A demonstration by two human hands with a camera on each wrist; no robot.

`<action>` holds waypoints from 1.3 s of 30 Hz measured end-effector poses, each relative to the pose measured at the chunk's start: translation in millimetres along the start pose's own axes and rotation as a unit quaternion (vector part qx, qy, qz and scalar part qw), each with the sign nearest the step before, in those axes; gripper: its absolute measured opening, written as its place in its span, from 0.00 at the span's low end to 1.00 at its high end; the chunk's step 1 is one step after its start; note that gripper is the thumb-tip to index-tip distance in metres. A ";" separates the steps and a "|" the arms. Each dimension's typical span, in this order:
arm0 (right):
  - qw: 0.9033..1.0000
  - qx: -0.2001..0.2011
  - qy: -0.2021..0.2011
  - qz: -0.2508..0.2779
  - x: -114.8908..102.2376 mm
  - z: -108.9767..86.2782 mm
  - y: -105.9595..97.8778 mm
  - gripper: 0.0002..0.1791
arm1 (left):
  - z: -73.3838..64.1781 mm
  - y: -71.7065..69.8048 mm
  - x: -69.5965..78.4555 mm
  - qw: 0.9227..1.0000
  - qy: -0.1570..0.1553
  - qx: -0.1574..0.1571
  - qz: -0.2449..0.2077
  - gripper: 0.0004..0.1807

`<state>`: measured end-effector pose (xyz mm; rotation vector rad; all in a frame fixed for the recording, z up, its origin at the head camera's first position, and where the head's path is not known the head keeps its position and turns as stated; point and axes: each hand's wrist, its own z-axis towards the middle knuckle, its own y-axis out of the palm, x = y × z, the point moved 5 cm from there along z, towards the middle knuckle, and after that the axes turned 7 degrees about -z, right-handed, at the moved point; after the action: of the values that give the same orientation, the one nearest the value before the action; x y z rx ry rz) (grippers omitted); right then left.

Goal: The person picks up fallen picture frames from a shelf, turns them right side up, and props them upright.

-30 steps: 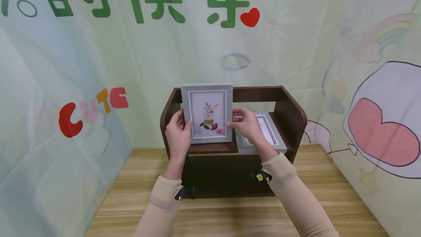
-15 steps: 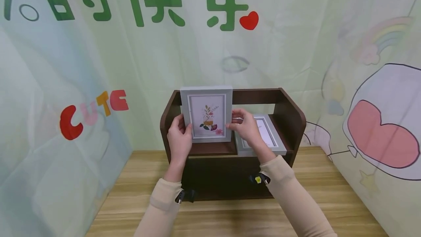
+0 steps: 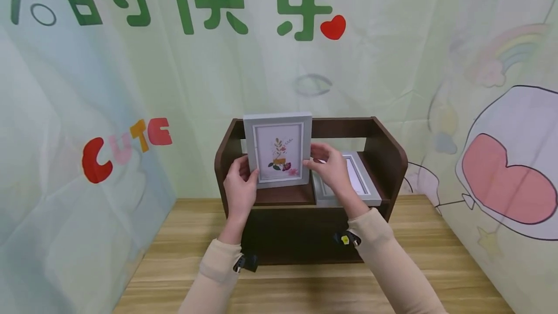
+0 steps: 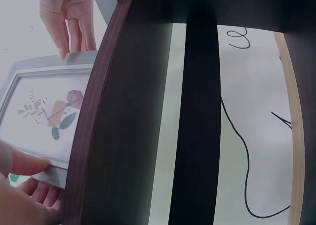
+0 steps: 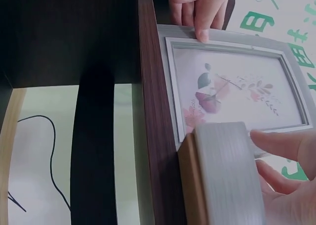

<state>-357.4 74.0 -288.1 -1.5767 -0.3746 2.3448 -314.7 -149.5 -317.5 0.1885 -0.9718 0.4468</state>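
A grey picture frame (image 3: 279,151) with a flower print stands nearly upright over the left part of the dark brown shelf's (image 3: 386,164) upper board. My left hand (image 3: 240,188) grips its left side, thumb on the front and fingers behind. On the opposite side my right hand (image 3: 333,171) pinches the frame edge between thumb and fingers. Both wrist views show the same picture frame (image 4: 44,111) held from its two sides. To the right, a second grey picture frame (image 3: 362,178) lies flat on the upper board, partly covered by my right hand and wrist.
The shelf stands on a wood-grain table (image 3: 305,287). Its tall side panels rise left and right of the frames, with a back rail (image 3: 342,127) behind. A printed cloth backdrop (image 3: 383,62) hangs behind and at both sides.
The held picture frame tilts slightly, its lower right corner a little higher than before. Both hands keep their hold. The flat frame has not moved; the head view has shifted slightly.
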 end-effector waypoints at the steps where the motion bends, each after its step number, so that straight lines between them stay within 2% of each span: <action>1: 1.000 0.001 -0.003 0.004 -0.2 -0.3 -1.1 0.28 | -0.2 0.0 -0.3 1.000 0.001 0.001 0.002 0.19; 11: 1.000 0.016 -0.022 -0.009 -6.4 -4.8 -9.1 0.30 | -6.1 -1.6 -4.5 1.000 0.013 0.009 0.020 0.17; 20: 0.997 0.040 -0.072 0.014 -20.3 -6.8 -17.2 0.29 | -14.1 -1.5 -7.8 0.999 0.019 0.032 0.022 0.16; 26: 0.994 0.037 -0.100 0.009 -31.0 -6.3 -21.8 0.29 | -18.4 0.8 -7.6 0.998 0.043 0.054 0.014 0.15; 37: 0.993 0.018 -0.116 0.004 -39.0 -3.2 -24.1 0.30 | -26.4 4.0 -7.6 0.993 0.089 0.080 -0.002 0.16; 39: 0.993 0.014 -0.118 0.001 -48.1 -6.9 -25.9 0.29 | -28.0 5.5 -7.1 0.992 0.099 0.081 -0.005 0.16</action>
<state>-331.3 80.1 -239.9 -1.2899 -0.3897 2.5328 -299.4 -136.8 -339.2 0.2891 -0.7391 0.5253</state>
